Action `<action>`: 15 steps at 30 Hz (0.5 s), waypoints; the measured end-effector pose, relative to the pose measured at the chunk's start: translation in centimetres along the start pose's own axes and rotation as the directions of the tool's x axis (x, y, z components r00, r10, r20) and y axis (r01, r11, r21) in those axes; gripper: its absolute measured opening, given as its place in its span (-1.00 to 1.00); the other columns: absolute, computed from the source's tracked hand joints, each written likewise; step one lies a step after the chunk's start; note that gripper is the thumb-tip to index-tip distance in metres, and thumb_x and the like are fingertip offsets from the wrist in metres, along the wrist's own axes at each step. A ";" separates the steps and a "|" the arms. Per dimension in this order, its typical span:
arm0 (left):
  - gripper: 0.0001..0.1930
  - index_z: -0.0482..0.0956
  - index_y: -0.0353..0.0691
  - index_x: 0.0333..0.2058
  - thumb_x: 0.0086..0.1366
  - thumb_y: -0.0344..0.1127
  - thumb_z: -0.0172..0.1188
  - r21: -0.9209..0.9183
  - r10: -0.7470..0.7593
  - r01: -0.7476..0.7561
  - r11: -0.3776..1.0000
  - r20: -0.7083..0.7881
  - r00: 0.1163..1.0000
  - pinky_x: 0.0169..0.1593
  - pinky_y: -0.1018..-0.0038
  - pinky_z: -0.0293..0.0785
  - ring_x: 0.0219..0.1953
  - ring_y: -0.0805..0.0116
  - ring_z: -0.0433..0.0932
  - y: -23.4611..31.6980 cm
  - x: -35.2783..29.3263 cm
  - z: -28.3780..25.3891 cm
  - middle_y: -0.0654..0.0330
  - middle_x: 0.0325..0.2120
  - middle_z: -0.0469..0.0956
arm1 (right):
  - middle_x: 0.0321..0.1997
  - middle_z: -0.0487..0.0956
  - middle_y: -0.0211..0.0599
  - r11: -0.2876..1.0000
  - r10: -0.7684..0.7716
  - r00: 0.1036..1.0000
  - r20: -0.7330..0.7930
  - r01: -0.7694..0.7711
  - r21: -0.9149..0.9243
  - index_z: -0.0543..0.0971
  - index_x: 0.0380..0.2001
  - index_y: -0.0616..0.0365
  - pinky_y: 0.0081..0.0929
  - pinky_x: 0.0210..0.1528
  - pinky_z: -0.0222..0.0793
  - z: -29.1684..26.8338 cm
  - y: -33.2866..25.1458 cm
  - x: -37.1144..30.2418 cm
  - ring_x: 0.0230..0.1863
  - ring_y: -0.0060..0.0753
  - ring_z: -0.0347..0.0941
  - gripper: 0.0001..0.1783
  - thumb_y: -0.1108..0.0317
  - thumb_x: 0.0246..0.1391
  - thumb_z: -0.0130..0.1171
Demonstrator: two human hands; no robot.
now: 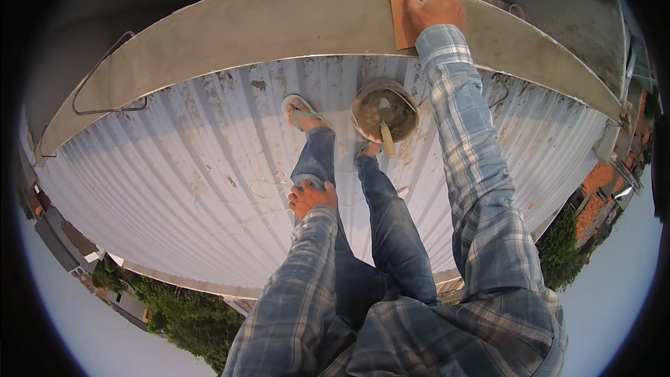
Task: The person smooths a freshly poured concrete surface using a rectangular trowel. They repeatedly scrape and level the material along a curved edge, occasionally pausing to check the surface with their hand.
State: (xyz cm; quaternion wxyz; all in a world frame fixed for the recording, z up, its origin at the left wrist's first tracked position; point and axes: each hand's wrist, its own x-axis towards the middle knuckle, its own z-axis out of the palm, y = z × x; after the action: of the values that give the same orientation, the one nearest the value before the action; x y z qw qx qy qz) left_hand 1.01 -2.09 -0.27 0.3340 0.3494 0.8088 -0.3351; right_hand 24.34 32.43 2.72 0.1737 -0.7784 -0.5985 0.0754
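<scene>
My right hand (441, 8), arm stretched far forward, is closed around the pale handle of a wooden float (400, 17). The float's brown board lies against the smooth grey rendered band of wall (279, 24); its far end runs out of view. My left hand (311, 199) is at my left knee, its fingers curled by a rounded grey-blue patch. Whether that patch is a held thing or worn denim, I cannot tell. Near my right foot stands a bucket (360, 120) with wet grey mortar inside. A trowel with a wooden handle (387, 141) leans in it, handle toward me.
Under my flip-flops is a ribbed pale metal roof (209, 181), spattered with mortar. Bent steel rods (78, 91) stick out from the wall at left, and another (501, 91) at right. Behind me, beyond the roof's edge, are trees (192, 318) and tiled roofs (593, 192) lower down.
</scene>
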 end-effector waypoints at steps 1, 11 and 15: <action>-0.34 0.54 -0.14 0.13 0.22 0.23 0.19 0.013 0.007 -0.006 1.000 -0.013 1.000 0.33 0.16 0.24 0.18 0.04 0.39 -0.1 -0.1 0.2 0.01 0.08 0.44 | 0.09 0.59 -0.18 0.999 -0.053 0.996 0.070 0.052 0.016 0.53 0.15 0.04 -0.10 0.16 0.48 0.3 -0.9 -2.4 0.08 0.02 0.55 -0.42 0.11 0.05 0.31; -0.33 0.56 -0.18 0.12 0.19 0.20 0.22 -0.010 0.018 -0.018 1.000 0.005 1.000 0.31 0.13 0.27 0.18 0.01 0.40 0.3 -0.5 -0.4 -0.02 0.07 0.45 | 0.14 0.51 -0.18 0.998 -0.058 0.972 0.226 0.050 0.040 0.50 0.11 0.04 -0.10 0.16 0.48 1.0 -3.5 -5.2 0.10 0.00 0.50 -0.50 0.13 0.12 0.26; -0.32 0.56 -0.17 0.12 0.19 0.22 0.23 -0.033 -0.044 0.044 0.999 -0.011 0.999 0.32 0.14 0.27 0.19 0.01 0.40 -0.2 -0.1 -1.0 -0.01 0.06 0.46 | 0.05 0.55 -0.13 0.991 -0.127 0.975 0.185 0.116 0.069 0.52 0.08 0.16 -0.05 0.09 0.50 -1.0 -0.3 -10.6 0.05 0.07 0.54 -0.53 0.17 0.14 0.23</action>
State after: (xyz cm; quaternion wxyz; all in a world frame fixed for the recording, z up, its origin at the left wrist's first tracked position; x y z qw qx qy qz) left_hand 0.61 -1.44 0.46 0.3275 0.3279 0.8235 -0.3273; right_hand 21.48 22.14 2.76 0.1431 -0.7243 -0.6563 0.1555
